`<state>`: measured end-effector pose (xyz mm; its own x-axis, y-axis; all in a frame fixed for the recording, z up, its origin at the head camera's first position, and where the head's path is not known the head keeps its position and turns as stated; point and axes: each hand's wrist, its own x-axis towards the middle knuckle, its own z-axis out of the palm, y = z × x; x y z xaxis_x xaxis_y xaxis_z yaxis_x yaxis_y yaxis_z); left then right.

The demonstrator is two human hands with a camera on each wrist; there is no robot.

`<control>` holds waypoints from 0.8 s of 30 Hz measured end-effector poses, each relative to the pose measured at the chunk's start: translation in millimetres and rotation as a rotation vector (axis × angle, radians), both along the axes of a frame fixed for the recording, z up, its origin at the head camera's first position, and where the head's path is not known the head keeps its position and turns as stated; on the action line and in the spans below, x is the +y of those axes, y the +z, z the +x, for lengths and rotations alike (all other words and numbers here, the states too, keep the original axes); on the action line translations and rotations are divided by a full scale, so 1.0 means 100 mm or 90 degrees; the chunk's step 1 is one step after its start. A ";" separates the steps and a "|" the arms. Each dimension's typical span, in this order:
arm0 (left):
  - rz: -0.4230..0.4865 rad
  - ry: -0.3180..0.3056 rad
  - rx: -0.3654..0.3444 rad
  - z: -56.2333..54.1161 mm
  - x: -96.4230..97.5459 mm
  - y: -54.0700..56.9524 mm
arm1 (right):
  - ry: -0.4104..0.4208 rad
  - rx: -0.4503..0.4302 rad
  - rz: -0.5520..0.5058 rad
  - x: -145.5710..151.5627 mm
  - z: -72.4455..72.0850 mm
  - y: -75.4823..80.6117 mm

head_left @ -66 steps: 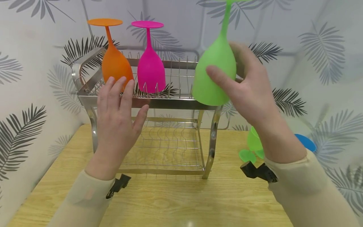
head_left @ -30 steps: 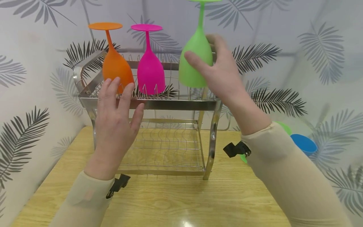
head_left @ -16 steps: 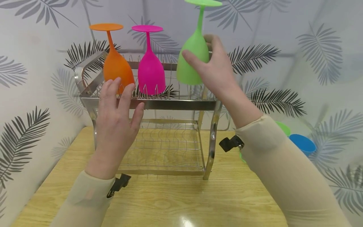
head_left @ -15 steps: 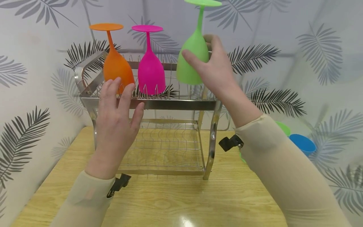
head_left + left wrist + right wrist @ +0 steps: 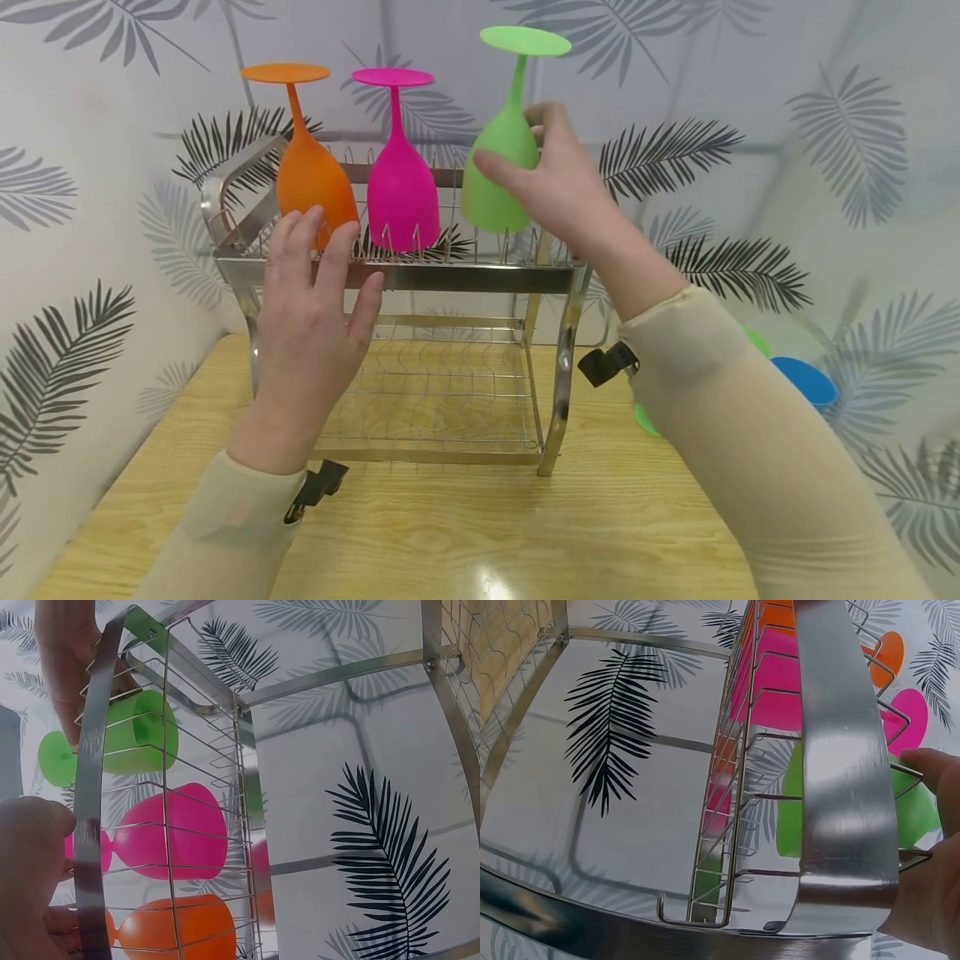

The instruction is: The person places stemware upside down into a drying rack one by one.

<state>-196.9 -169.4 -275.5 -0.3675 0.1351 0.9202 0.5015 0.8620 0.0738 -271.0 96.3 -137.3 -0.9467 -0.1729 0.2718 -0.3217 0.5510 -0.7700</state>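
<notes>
My right hand [image 5: 558,187] grips the bowl of a green goblet [image 5: 501,162], thumb on the near side. The goblet is upside down, slightly tilted, over the right part of a metal dish rack's [image 5: 480,277] top shelf. Whether its rim touches the wires I cannot tell. To its left stand an upside-down pink goblet [image 5: 402,192] and a leaning orange goblet [image 5: 313,171]. My left hand [image 5: 303,333], fingers relaxed and spread, is at the front rail before the orange goblet; contact is unclear. The left wrist view shows all three bowls through the wires, the green goblet [image 5: 141,735] topmost.
The rack's lower wire shelf [image 5: 442,392] lies beneath. At the right, partly behind my right sleeve, are a blue cup-like thing [image 5: 806,382] and green pieces [image 5: 647,419] on the wooden table [image 5: 450,533]. A leaf-patterned wall covering [image 5: 825,192] is behind.
My right hand has carried the green goblet left and back over the top shelf, and most recently lowered it a little. My left hand has stayed nearly in place.
</notes>
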 end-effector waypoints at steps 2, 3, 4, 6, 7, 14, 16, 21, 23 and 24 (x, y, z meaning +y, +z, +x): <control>0.001 0.001 0.000 0.00 0.00 0.00 | 0.002 -0.012 0.006 0.00 -0.02 0.01; 0.001 0.001 0.000 0.00 0.00 0.00 | 0.004 -0.017 0.007 0.00 -0.03 0.01; 0.001 0.002 0.000 0.00 0.00 0.00 | 0.006 -0.022 0.009 0.00 -0.04 0.02; 0.002 0.001 -0.001 -0.01 0.00 0.00 | 0.010 -0.030 0.021 0.01 -0.06 0.02; 0.002 0.000 -0.001 -0.01 0.00 -0.01 | 0.013 -0.033 0.027 0.01 -0.06 0.02; 0.007 -0.003 0.001 -0.01 0.00 -0.01 | 0.029 -0.056 0.064 0.00 -0.09 0.02; 0.007 -0.002 0.001 -0.02 0.00 -0.01 | 0.031 -0.065 0.071 -0.01 -0.10 0.02; 0.007 -0.001 0.002 -0.02 0.00 -0.01 | 0.023 -0.080 0.099 -0.02 -0.11 0.03; 0.006 -0.002 0.003 -0.02 0.00 -0.01 | 0.019 -0.086 0.108 -0.02 -0.11 0.03; 0.006 -0.003 0.004 -0.02 0.00 -0.01 | 0.019 -0.088 0.111 -0.02 -0.11 0.03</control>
<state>-198.8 -169.3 -276.6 -0.3609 0.1283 0.9238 0.5056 0.8592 0.0782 -282.2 94.4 -134.2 -0.9666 -0.2345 0.1031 -0.2378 0.6713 -0.7020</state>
